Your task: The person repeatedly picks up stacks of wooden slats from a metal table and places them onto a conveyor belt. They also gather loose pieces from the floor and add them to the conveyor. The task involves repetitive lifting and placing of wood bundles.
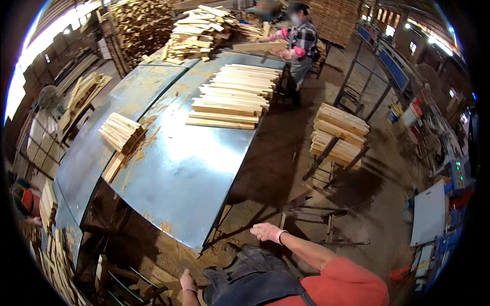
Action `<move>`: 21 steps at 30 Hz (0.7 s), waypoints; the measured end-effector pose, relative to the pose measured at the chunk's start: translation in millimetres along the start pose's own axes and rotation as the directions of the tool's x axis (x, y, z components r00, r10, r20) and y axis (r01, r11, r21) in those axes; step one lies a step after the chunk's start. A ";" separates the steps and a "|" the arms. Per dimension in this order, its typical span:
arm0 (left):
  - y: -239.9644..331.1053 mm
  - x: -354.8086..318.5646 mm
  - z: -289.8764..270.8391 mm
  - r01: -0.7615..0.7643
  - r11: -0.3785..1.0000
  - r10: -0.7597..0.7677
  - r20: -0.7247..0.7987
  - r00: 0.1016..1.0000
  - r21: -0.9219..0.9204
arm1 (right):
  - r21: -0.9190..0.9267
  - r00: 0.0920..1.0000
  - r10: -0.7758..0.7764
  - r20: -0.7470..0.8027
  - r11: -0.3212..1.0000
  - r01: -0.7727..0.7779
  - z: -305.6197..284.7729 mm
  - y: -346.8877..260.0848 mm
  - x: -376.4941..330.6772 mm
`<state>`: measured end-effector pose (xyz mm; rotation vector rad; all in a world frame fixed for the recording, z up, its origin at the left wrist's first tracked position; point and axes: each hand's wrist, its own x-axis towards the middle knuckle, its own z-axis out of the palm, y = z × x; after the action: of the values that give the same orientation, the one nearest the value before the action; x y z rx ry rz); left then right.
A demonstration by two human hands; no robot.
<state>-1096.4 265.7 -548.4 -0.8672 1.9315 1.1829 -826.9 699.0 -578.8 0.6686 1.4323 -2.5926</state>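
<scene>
My right hand [267, 232], in a pale pink glove, hangs in the air right of the metal table's near corner. Its fingers are loosely curled with nothing visible in them. Down beside my dark apron [255, 278] is my left hand [188, 281], its fingers folded in and no object showing. Both hands are apart from the grey metal table [178, 178]. A row of light wooden strips [232, 97] lies along its right side. A smaller bundle of wooden strips [121, 131] sits at the left, above a single board [113, 166].
A co-worker [301, 41] in pink gloves handles a board [258, 46] at the far end, beside a heap of wood [196, 33]. Another person [28, 201] is at far left. Stacked strips [339, 132] rest on a rack at right. A metal frame [326, 211] stands near my right hand.
</scene>
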 end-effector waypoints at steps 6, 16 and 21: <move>157.9 76.9 104.4 -0.401 0.916 0.386 0.316 0.867 -0.020 | 0.615 0.986 0.014 0.165 0.780 -0.114 -43.2 -68.8 44.4; 326.6 -29.7 374.8 -0.567 0.811 0.457 0.446 0.769 0.145 | 0.344 0.849 0.080 -0.523 0.931 0.124 -181.7 -287.1 137.6; 402.2 7.5 526.2 -0.556 0.604 0.428 0.357 0.831 0.571 | 0.096 0.695 -0.114 -0.710 0.962 0.256 -336.8 -425.6 222.4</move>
<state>-1315.8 890.7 -552.2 0.1848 2.2664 0.7024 -1043.3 1237.8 -495.9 1.7895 1.4638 -2.7846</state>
